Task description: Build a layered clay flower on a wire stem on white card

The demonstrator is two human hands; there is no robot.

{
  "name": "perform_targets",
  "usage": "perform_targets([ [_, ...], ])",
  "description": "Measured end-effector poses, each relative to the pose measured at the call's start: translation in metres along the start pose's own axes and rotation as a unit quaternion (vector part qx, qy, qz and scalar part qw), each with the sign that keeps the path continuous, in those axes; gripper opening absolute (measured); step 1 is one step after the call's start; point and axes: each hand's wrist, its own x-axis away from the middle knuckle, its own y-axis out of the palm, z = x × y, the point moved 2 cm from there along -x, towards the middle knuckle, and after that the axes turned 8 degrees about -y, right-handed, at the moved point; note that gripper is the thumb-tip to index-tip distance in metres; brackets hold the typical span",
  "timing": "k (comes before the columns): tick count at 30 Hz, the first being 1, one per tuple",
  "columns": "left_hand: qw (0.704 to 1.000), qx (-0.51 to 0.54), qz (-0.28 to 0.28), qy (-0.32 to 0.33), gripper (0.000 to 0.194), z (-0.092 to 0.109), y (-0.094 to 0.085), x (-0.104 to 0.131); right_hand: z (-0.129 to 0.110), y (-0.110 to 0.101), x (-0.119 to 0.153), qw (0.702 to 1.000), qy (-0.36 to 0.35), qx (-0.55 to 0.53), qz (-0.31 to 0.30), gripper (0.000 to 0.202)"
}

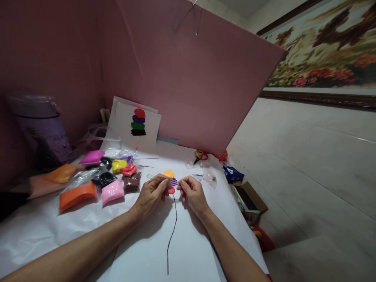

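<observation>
On the white sheet [147, 250] in front of me lie small patches of modelling clay: a yellow-orange one [169, 172], a purple one with pale stripes [174, 183] and a red one [171, 190]. A thin black line [176, 216] runs from the red patch towards me. My left hand [154, 187] is at the left side of the patches, thumb and forefinger pinched together at the purple one. At its right edge, my right hand [192, 192] also holds its fingers in a pinch. Whatever is between the fingertips of either hand is too small to tell.
Several bags of coloured clay [78, 196] lie at the left, near a purple bottle [44, 129]. A card with red, purple, green and black blobs [120, 117] leans on the pink panel [188, 74]. Scissors [200, 156] and a clear bag [210, 179] lie at the back right.
</observation>
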Motion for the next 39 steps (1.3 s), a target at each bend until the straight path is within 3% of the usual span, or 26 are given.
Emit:
perform_targets([
  [7, 1.0, -0.006, -0.026, 0.011, 0.021, 0.001, 0.003, 0.001, -0.007, 0.002, 0.002, 1.0, -0.006, -0.003, -0.013, 0.024],
  [13, 0.999, -0.007, -0.036, 0.026, 0.02, 0.001, 0.004, 0.003, -0.006, 0.002, 0.003, 0.995, 0.046, -0.078, -0.029, 0.022],
  [16, 0.998, -0.036, 0.027, 0.037, 0.022, 0.004, 0.0, 0.003, -0.001, 0.001, 0.002, 0.997, 0.052, -0.064, -0.008, 0.019],
  [19, 0.989, -0.077, 0.122, 0.028, 0.025, 0.005, -0.008, -0.001, 0.006, -0.001, 0.0, 0.999, 0.005, 0.023, 0.033, 0.017],
  [21, 0.984, -0.097, 0.15, 0.015, 0.026, 0.003, -0.011, -0.004, 0.011, -0.002, -0.001, 0.998, -0.015, 0.055, 0.039, 0.016],
  [28, 0.986, -0.09, 0.123, -0.065, 0.024, -0.009, -0.009, -0.01, 0.013, -0.003, -0.001, 0.991, -0.041, 0.128, 0.012, 0.017],
  [39, 0.977, -0.186, 0.1, -0.033, 0.02, -0.01, -0.006, -0.009, 0.01, -0.003, 0.001, 0.983, -0.067, 0.168, -0.006, 0.016],
])
